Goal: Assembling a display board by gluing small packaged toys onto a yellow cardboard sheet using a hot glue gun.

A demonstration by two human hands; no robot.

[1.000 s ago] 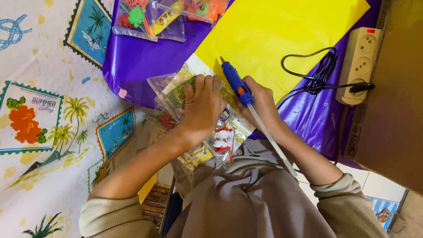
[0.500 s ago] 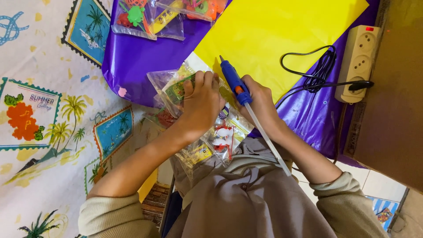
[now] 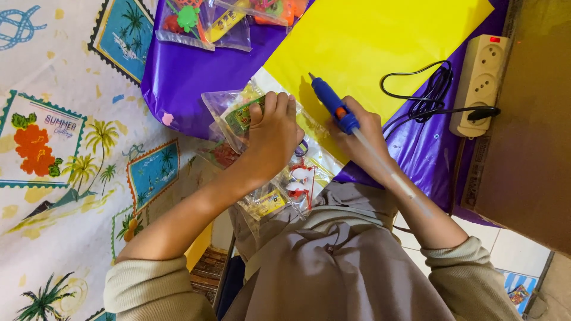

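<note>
My right hand (image 3: 361,134) grips a blue glue gun (image 3: 331,102) with a clear glue stick (image 3: 389,172) poking out of its back; the nozzle points toward a large yellow sheet (image 3: 380,41). My left hand (image 3: 272,135) presses down on a pile of clear plastic packets (image 3: 232,110) of small colourful toys, at the near edge of a shiny purple sheet (image 3: 184,77). The two hands lie close together, just in front of my lap.
More clear toy packets (image 3: 202,21) lie at the far edge of the purple sheet. A beige power strip (image 3: 482,77) with a black plug and coiled cord (image 3: 428,89) sits at the right, beside a brown board (image 3: 529,137). A tropical-print cloth (image 3: 65,148) covers the left.
Both hands stay almost where they were. The left hand has shifted slightly on the packets, and the glue gun keeps the same aim.
</note>
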